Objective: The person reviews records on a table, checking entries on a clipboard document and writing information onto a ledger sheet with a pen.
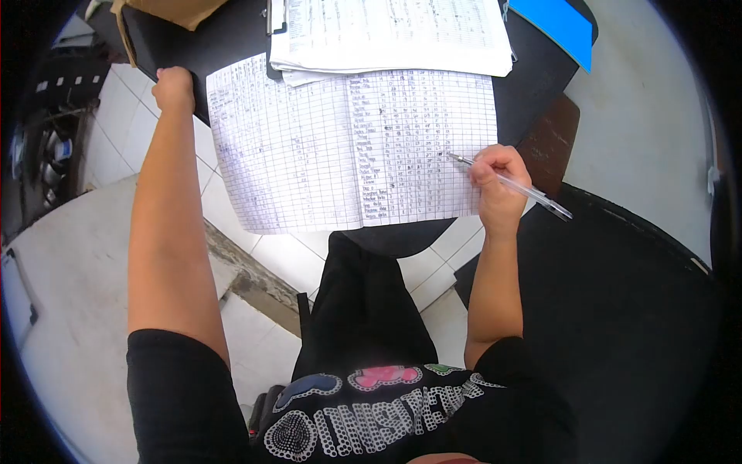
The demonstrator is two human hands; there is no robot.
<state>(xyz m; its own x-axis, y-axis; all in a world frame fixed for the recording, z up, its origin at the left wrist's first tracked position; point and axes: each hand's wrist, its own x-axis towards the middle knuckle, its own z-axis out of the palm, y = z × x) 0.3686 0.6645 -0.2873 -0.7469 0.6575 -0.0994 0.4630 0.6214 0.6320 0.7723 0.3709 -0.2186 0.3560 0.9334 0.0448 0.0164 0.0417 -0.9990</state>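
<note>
An open notebook with handwritten rows and columns lies in front of me. Its lower edge hangs past the front of the black table. Between thumb and fingers, my right hand holds a clear pen, its tip pointing left over the right page's columns. At the table's left edge, beside the notebook, my left hand is closed with its fingers curled; what it grips, if anything, is hidden. Overlapping the top of the notebook is a clipboard with a stack of printed sheets.
A blue flat sheet or folder lies at the table's back right. Brown cardboard or paper sits at the back left. To my right is a large black surface. White floor tiles show below.
</note>
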